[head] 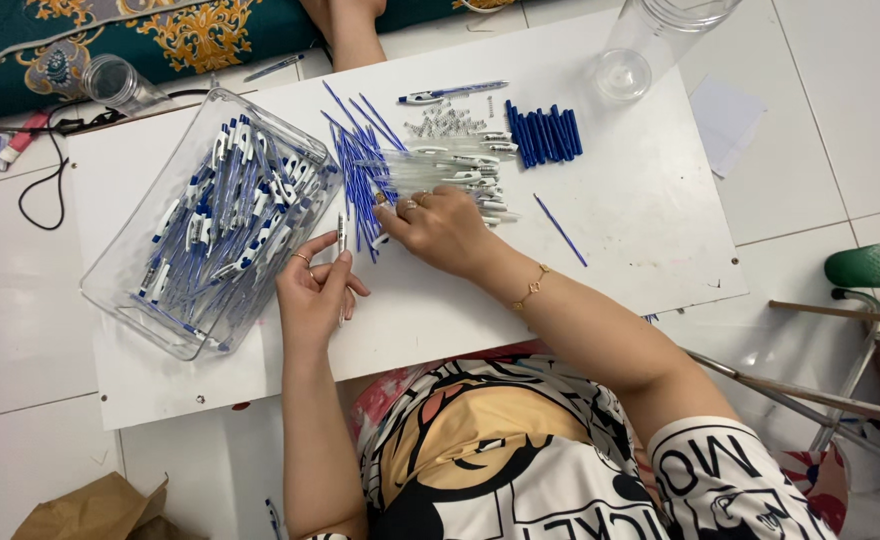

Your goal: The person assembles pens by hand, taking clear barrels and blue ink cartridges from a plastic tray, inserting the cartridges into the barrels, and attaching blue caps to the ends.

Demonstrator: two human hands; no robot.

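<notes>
head view looks down on a white board (610, 200) laid across the floor, with the person seated behind it. left hand (315, 292) is closed loosely around a clear pen barrel (341, 236), pinched upright between thumb and fingertips, just right of the clear plastic tray (120, 275). tray sits tilted on the board's left part and is full of assembled blue-and-white pens (225, 215). right hand (440, 232) rests palm down, fingers curled, its fingertips touching the fan of blue ink refills (360, 165) spread beside the tray — whether it has one gripped cannot be told. above that hand lies a heap of clear barrels (450, 170), then a scatter of small metal springs (445, 122), and to the right a neat row of dark blue caps (545, 135). one finished pen (450, 93) lies near the board's far edge — a single refill (560, 230) lies apart, right of the right hand. an upturned clear jar (650, 45) stands at the far right corner.
</notes>
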